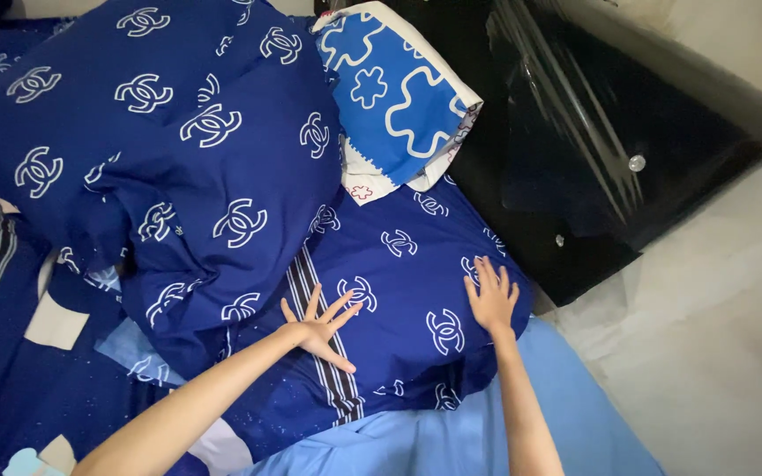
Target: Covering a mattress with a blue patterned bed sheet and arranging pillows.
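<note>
Two hands, left hand [317, 328], right hand [490, 300], flat on navy pillow [407, 300]; three pillows.

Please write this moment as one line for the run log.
left hand: flat, fingers spread, on dark blue pillow | right hand: flat on same pillow near its edge | second pillow: behind | light blue sheet: below

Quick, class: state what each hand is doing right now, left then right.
Left hand: open, fingers spread, flat on the dark blue pillow.
Right hand: open, flat on the same pillow, holding nothing.
</note>
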